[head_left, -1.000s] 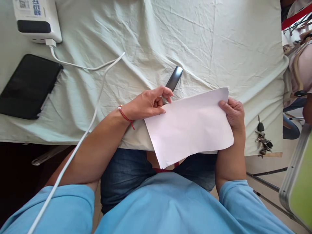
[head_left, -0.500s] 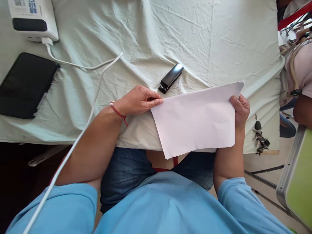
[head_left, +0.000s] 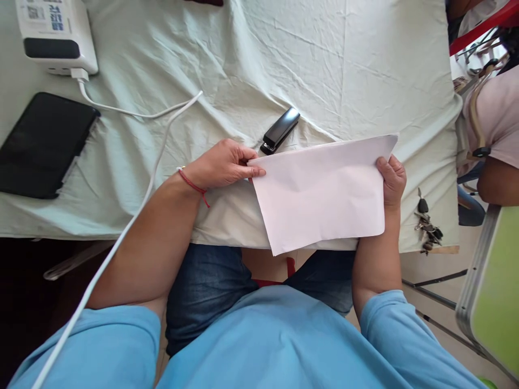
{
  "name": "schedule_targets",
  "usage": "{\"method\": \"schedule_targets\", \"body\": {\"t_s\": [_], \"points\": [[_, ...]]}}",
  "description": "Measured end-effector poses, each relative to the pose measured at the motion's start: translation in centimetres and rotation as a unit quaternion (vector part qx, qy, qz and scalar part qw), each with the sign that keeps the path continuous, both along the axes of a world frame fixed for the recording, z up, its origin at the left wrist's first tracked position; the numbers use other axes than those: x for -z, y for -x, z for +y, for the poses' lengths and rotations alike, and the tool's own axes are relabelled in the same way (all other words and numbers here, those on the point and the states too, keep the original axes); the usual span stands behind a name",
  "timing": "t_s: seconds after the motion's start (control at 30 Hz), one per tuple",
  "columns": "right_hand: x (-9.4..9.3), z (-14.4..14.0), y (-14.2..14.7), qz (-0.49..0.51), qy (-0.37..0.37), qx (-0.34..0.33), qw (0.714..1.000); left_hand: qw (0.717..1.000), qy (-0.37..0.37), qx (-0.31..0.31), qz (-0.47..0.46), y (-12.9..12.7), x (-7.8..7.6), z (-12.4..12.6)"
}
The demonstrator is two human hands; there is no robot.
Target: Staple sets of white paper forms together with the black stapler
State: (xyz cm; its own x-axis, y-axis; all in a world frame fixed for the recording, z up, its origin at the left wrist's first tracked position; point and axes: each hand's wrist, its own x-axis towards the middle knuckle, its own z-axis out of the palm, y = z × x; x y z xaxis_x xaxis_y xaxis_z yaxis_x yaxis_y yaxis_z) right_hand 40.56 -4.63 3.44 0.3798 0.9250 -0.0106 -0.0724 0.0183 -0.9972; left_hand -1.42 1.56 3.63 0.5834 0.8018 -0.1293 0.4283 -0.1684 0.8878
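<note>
White paper (head_left: 320,192), blank on the side facing me, spans between my two hands and overhangs the table's front edge. My left hand (head_left: 227,163), with a red cord on its wrist, pinches the upper left corner between thumb and fingers. At the right side my right hand (head_left: 392,179) grips the paper, thumb in front and most fingers hidden behind. Whether it is one sheet or several, I cannot tell for certain. A black stapler (head_left: 280,131) lies on the cloth just beyond the paper's upper left edge, touched by neither hand.
A pale green cloth (head_left: 308,65) covers the table. To the left are a black tablet-like device (head_left: 44,143) and a white power unit (head_left: 57,32) with a white cable (head_left: 156,173) crossing over my left arm. Keys (head_left: 426,224) lie near the right edge. Another person's arm (head_left: 500,181) shows at right.
My left fingers have shifted slightly at the paper's corner, and the paper's lower edge sits a little higher. The whole view has slid slightly. Both hands keep their hold.
</note>
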Motion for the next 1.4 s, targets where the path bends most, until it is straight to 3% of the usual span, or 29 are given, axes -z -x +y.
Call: {"method": "schedule_targets", "body": {"t_s": [0.2,0.3,0.47,0.63,0.9,1.13,1.4], "points": [[-0.5,-0.2,0.0,-0.013,0.024,-0.003,1.0,0.994,0.043,-0.052,-0.082,-0.3,1.0,-0.3],[-0.9,-0.8,-0.5,-0.034,0.075,-0.016,0.996,0.991,0.046,-0.074,-0.105,-0.5,1.7,-0.4],[-1.0,-1.3,-1.6,-0.069,0.177,-0.075,0.979,0.997,0.008,-0.068,-0.043,-0.2,1.5,-0.3],[0.0,-0.7,-2.3,-0.11,0.172,-0.088,0.975,0.997,-0.022,-0.069,-0.001,-0.1,0.8,-0.3],[0.5,-0.3,-2.7,-0.079,0.196,-0.063,0.975,0.978,-0.027,-0.205,0.005,-1.4,1.5,-0.4],[0.9,0.2,-2.1,-0.071,0.168,-0.043,0.982,0.975,-0.067,-0.208,0.044,-1.9,1.8,0.1],[0.5,0.5,-2.2,-0.057,0.203,-0.036,0.977,0.96,-0.125,-0.188,0.166,-2.5,0.4,1.0]]}}
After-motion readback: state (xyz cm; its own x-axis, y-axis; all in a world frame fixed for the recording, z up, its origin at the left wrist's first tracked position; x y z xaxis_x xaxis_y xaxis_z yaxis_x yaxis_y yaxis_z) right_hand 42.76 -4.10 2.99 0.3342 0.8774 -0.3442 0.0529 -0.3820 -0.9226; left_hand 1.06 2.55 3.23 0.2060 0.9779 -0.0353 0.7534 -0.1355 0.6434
